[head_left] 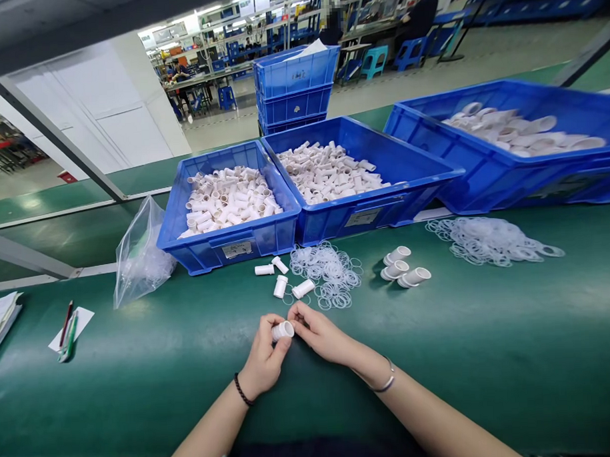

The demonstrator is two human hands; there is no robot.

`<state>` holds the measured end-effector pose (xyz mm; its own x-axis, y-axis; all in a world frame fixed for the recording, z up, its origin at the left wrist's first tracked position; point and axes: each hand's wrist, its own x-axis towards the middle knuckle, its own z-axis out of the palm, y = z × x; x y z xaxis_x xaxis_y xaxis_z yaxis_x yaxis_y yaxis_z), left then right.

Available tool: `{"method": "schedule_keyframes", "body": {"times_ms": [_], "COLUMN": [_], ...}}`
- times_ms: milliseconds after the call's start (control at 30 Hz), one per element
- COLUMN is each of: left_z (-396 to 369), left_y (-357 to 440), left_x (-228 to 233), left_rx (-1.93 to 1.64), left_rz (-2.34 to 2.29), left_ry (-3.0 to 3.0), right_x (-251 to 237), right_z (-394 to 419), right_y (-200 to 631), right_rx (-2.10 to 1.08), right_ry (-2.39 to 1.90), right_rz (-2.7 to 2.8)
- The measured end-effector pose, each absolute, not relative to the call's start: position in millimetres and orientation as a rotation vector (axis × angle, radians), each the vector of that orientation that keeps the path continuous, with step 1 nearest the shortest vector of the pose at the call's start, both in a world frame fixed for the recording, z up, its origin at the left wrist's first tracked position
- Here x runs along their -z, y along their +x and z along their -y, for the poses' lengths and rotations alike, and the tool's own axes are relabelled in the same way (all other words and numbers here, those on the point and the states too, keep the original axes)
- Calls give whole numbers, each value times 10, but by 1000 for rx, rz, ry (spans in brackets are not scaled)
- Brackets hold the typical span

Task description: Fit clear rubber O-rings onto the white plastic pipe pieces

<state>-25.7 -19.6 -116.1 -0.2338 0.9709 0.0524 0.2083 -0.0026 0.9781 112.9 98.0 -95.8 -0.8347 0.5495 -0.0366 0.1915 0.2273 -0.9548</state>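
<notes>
Head view, the only one: left hand (pixel 263 355) closed around a small white tube (pixel 282 330), thumb and fingers pinching its body, open end turned toward the right hand (pixel 316 329). Right hand with fingertips drawn together at the tube's mouth, touching it; impossible to tell whether a thin clear ring sits between those fingertips. Tube held just above the green table (pixel 489 355), close to the body, near the middle of the front edge. Just beyond the hands, four loose tubes (pixel 281 274) lying on their sides beside a pile of clear rings (pixel 329 274); further right, three wider flared caps (pixel 400 266), and well apart a second ring heap (pixel 490 239). Behind, two blue bins (pixel 225 241) (pixel 364 206) full of white tubes, a third bin (pixel 507 161) with larger pieces, a plastic bag (pixel 140 254) at left, pens on paper (pixel 68 327). Likely risks, judged from this: a slip of so small and smooth a tube out of a two-finger pinch, rolling off across the table; a thin ring, if present, twisting or springing away unseen against the similar clear pile; loose tubes nudged by a forearm and rolling toward the edge; rings snagging together and coming up in clumps.
</notes>
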Motion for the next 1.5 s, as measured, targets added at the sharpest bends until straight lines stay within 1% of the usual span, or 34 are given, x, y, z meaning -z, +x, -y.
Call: {"method": "schedule_keyframes", "body": {"times_ms": [133, 200, 333, 433, 533, 633, 733, 800, 867, 967, 1067, 1133, 1233, 1300, 1400, 1500], "left_z": [133, 105, 70, 58, 56, 61, 64, 61, 57, 52, 53, 54, 57, 56, 54, 58], "left_y": [-215, -194, -139, -119, -136, -170, -205, -229, -254, -284, -289, -278, -253, -238, -223, -215], "left_x": [1244, 1300, 1330, 1272, 1209, 1175, 1174, 1186, 1202, 1209, 1187, 1168, 1161, 1176, 1212, 1240], "left_rx": [-1387, -1417, -1472, -1436, -1410, -1412, -1398, -1381, -1364, -1369, -1434, -1467, -1474, -1480, -1470, -1455], "left_rz": [-1394, -1328, -1200, -1170, -1176, -1124, -1033, -966, -908, -883, -933, -982, -1045, -1058, -1062, -1078], "left_ry": [945, 809, 593, 524, 534, 497, 403, 333, 280, 271, 330, 382, 458, 515, 599, 654], "right_x": [999, 1008, 1009, 995, 946, 866, 796, 772, 767, 754, 701, 666, 673, 724, 806, 817], "right_z": [-957, -947, -924, -936, -1058, -1305, -1571, -1699, -1781, -1848, -1839, -1750, -1484, -1284, -1090, -1050], "right_y": [1101, 1085, 1068, 1089, 1104, 1019, 798, 610, 439, 296, 342, 465, 707, 852, 998, 1071], "right_rx": [-1860, -1900, -1779, -1648, -1355, -878, -430, -244, -181, -204, -253, -478, -967, -1160, -1255, -1245], "right_ry": [-719, -686, -670, -706, -719, -776, -930, -1023, -1068, -1103, -1079, -944, -665, -574, -570, -541], "right_rz": [2013, 1973, 2049, 2164, 2301, 2445, 2639, 2745, 2794, 2798, 2748, 2618, 2409, 2394, 2405, 2424]}}
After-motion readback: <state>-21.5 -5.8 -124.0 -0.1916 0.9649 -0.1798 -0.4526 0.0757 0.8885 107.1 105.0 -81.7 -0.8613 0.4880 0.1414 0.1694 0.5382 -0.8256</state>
